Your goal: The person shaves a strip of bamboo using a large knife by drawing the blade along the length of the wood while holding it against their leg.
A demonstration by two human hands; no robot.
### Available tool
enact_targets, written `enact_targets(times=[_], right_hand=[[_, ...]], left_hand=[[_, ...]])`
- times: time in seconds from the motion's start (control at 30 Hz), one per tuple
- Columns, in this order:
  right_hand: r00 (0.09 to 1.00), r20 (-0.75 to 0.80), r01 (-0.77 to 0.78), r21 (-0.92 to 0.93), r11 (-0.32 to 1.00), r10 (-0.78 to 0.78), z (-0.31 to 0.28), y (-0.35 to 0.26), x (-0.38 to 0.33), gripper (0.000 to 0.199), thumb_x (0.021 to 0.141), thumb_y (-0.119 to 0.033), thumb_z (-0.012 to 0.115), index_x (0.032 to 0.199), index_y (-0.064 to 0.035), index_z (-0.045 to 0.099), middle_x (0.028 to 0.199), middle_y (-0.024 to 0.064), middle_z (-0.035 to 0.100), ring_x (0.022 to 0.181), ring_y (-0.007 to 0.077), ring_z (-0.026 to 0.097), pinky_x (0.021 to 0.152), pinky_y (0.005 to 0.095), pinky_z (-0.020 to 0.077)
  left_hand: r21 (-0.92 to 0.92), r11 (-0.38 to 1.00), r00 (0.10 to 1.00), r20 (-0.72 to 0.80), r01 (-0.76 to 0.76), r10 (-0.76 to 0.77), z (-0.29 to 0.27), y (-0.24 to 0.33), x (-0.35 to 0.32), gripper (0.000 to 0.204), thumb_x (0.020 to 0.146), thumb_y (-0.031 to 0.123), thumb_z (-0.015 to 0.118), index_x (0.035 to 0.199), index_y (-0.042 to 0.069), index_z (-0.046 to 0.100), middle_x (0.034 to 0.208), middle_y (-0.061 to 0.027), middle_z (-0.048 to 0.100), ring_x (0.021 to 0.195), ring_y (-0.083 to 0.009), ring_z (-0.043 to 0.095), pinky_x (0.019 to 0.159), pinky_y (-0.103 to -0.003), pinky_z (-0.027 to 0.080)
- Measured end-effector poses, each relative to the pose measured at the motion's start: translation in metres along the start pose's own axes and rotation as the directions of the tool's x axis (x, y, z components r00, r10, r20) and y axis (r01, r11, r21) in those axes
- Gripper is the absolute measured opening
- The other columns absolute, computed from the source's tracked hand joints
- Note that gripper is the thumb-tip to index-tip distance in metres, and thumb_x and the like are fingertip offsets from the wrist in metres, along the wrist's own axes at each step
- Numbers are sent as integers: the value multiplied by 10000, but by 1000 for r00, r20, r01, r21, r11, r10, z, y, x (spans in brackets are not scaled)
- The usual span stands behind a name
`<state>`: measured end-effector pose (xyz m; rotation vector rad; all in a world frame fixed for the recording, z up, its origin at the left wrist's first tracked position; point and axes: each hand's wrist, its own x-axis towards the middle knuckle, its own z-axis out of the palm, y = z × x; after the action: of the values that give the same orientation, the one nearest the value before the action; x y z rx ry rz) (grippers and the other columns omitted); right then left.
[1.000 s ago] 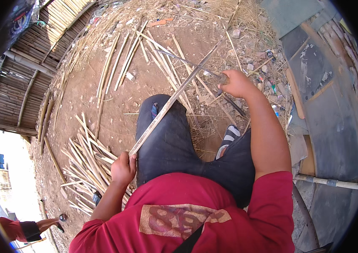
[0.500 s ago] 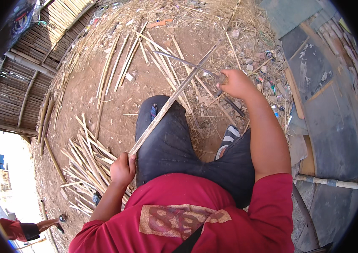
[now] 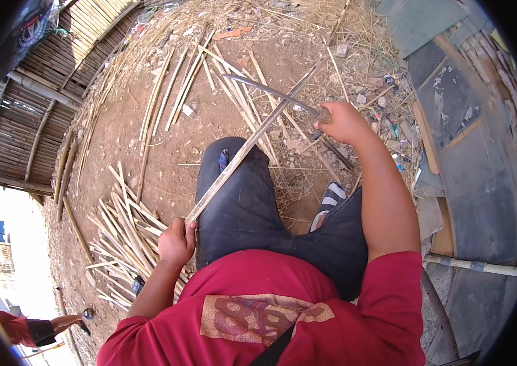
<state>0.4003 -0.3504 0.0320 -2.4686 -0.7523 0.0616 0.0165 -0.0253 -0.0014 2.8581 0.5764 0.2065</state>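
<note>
My left hand (image 3: 177, 243) is closed round the near end of a long bamboo strip (image 3: 229, 171). The strip slants up and to the right across my thigh, its far end over the straw-littered ground. In my right hand (image 3: 345, 124), closed, is the handle of a machete with a dark, slightly curved blade (image 3: 266, 89). The blade points left and crosses the strip's upper half; it seems to touch it. Below that hand a dark, narrow bar (image 3: 338, 154) slants toward my sandalled foot (image 3: 330, 198); what it belongs to is unclear.
A heap of split bamboo strips (image 3: 127, 235) lies beside my left arm. More loose strips (image 3: 179, 91) are spread on the dirt ahead. Dark boards (image 3: 484, 195) stand to the right, a bamboo wall (image 3: 21, 131) to the left. Another person (image 3: 33, 329) is at the lower left.
The machete blade has tilted slightly and its tip sits a little further right. Both hands stay nearly in place, and the bamboo strip has hardly moved.
</note>
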Motion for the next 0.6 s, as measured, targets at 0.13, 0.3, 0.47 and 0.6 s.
enact_targets(times=[0.13,0.3,0.47,0.6], right_hand=[[966,242,123,-108,986,-94,-10,-57,-10,440,799,-272,788,1171,-57,695,1035,242,707,999,414,680,878,478,539],[971,238,48,-125,991,-17,-18,-46,-9,422,815,-283,776,1177,-79,706,1061,215,718,1007,388,691,878,469,546],[991,49,-119,-59,991,121,-13,0,4,525,813,-294,789,1264,-50,676,1169,232,696,1077,389,674,917,460,539],[987,158,60,-161,985,-34,-15,-48,-8,444,807,-271,788,1185,-57,698,1080,216,715,1012,383,690,862,461,553]], left_hand=[[1,1000,1000,-3,-9,9,1,-3,-2,336,1005,328,591,846,43,514,676,-215,609,618,-457,610,566,-539,478],[-4,999,999,-12,-38,38,4,-7,-3,340,1007,331,591,846,42,511,676,-213,606,613,-457,605,565,-539,474],[27,999,1000,6,-27,27,3,-11,2,335,1009,335,589,859,46,510,686,-212,611,616,-455,608,568,-541,475],[15,1000,1000,3,-23,23,5,-12,-2,328,1007,336,592,874,45,518,693,-213,617,622,-455,613,567,-544,477]])
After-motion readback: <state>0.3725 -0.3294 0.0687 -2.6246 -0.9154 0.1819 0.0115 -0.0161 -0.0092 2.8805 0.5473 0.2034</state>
